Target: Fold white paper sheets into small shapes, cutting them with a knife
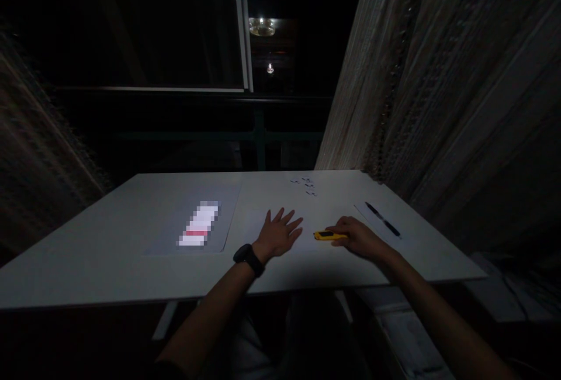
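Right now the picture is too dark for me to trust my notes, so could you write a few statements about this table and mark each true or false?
The right hand holds a yellow cutter. True.
The left hand is a fist. False: it lies flat on the table, fingers spread.
A black pen lies right of the right hand. True.
The watch is on the right wrist. False: it is on the left wrist.
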Available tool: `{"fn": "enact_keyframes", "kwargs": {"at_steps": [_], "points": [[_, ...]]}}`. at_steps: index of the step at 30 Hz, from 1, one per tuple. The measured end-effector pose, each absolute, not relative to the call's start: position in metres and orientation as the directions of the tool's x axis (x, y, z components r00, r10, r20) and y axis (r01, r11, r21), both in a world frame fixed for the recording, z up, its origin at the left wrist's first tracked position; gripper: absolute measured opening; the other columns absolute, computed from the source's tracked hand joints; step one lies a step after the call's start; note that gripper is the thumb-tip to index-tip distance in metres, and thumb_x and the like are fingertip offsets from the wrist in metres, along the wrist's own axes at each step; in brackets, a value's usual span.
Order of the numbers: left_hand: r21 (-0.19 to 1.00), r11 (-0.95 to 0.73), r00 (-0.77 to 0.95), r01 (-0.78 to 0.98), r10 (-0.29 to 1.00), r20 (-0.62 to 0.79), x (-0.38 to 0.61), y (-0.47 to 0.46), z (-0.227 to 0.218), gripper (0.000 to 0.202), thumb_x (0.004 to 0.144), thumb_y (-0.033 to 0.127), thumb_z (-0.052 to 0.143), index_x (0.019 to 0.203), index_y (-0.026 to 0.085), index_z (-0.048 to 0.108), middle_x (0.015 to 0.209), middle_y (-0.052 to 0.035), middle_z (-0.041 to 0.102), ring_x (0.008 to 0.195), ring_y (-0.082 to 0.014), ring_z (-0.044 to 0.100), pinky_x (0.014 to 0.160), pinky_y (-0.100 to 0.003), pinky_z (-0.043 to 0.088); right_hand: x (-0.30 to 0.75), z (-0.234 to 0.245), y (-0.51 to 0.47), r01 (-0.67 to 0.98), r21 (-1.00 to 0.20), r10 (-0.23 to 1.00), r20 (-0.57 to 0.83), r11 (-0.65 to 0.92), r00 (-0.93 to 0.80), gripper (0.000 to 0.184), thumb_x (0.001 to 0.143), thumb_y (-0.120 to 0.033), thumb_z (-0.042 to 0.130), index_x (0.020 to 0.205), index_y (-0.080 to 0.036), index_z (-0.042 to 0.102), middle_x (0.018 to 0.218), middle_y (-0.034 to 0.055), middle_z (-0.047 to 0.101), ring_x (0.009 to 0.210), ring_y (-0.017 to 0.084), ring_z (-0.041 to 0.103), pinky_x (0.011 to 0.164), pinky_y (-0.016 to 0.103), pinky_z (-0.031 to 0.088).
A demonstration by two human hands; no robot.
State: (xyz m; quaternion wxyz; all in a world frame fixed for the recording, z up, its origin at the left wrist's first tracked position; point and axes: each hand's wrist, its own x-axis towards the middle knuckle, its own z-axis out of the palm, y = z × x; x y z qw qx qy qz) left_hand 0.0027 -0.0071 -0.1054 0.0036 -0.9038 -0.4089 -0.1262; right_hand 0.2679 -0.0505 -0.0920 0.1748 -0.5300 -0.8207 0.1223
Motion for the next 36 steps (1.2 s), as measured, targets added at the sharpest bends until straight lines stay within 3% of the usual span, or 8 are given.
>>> {"fn": "enact_keyframes", "kwargs": {"at_steps": [7,14,22,26,36], "points": [[0.111,-0.657,0.627,0.746,0.749,0.217,0.004,-0.007,-0.106,0.053,0.087,0.057,0.016,0.134,0.038,0.032,0.144,0.0013,0.03,0.133,-0.0296,0.019,0.104,-0.058,0.011,0.272,-0.09,-0.068,0.789,-0.456,0.905,0.101,0.412,-0.414,0.04,0.07,-0.031,0.069,0.109,-0.025,0.064,0.094,0.0072,0.057,0.089,0.022,0.051,0.082,0.033,0.039],[0.103,-0.715,0.691,0.691,0.696,0.195,0.004,-0.005,-0.1,0.057,0.084,0.062,0.021,0.135,0.038,0.031,0.145,0.0003,0.029,0.133,-0.0292,0.019,0.104,-0.056,0.01,0.271,-0.092,-0.074,0.803,-0.44,0.911,0.104,0.402,-0.399,0.038,0.074,-0.029,0.065,0.111,-0.025,0.062,0.096,0.0069,0.056,0.09,0.021,0.051,0.082,0.034,0.039],[0.104,-0.723,0.704,0.683,0.689,0.172,0.004,-0.003,-0.098,0.058,0.083,0.064,0.024,0.135,0.038,0.031,0.145,0.0001,0.029,0.133,-0.0288,0.02,0.104,-0.056,0.012,0.255,-0.096,-0.081,0.835,-0.287,0.879,0.237,0.47,-0.414,0.039,0.077,-0.041,0.059,0.114,-0.025,0.061,0.094,0.008,0.056,0.089,0.021,0.05,0.078,0.035,0.039],[0.093,-0.736,0.714,0.671,0.675,0.187,0.003,-0.001,-0.099,0.059,0.083,0.065,0.023,0.135,0.039,0.031,0.145,0.0007,0.028,0.133,-0.0286,0.02,0.104,-0.056,0.011,0.247,-0.103,-0.086,0.844,-0.233,0.862,0.296,0.483,-0.412,0.032,0.084,-0.038,0.05,0.112,-0.027,0.061,0.092,0.0072,0.056,0.086,0.019,0.049,0.076,0.034,0.039],[0.088,-0.731,0.708,0.677,0.679,0.192,0.004,-0.002,-0.101,0.056,0.084,0.063,0.019,0.135,0.041,0.027,0.146,0.0027,0.026,0.134,-0.0288,0.017,0.104,-0.059,0.006,0.243,-0.12,-0.097,0.867,-0.188,0.84,0.406,0.462,-0.36,0.03,0.087,-0.033,0.046,0.109,-0.02,0.062,0.089,0.009,0.055,0.082,0.02,0.047,0.072,0.033,0.039]]}}
